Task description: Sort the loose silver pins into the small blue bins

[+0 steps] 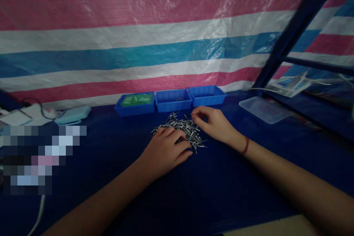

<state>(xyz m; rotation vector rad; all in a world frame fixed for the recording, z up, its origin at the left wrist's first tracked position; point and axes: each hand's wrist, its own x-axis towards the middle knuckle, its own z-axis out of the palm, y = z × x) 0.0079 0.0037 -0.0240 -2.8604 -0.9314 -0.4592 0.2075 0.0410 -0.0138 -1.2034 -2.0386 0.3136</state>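
Note:
A heap of small, thin silver metal pins, like blind rivets (pixel 193 134), lies on the dark blue table (pixel 177 202). My left hand (pixel 166 149) rests over the near left side of the heap, palm down, with its fingers apart and bent. Its fingertips touch the rivets and partly hide them. At the right edge of the heap, my right hand (pixel 212 122) is closed, thumb and index finger meeting in a pinch. Whatever is between those fingertips is too small to make out. A red cord (pixel 246 145) circles the right wrist.
Behind the heap stand three blue bins: the left bin (pixel 135 109) with green packets (pixel 137 99), the middle bin (pixel 173 106) with a few metal pieces, and the right bin (pixel 207 97). A clear plastic lid (pixel 264 110) lies right; a light-blue case (pixel 73 114) lies left.

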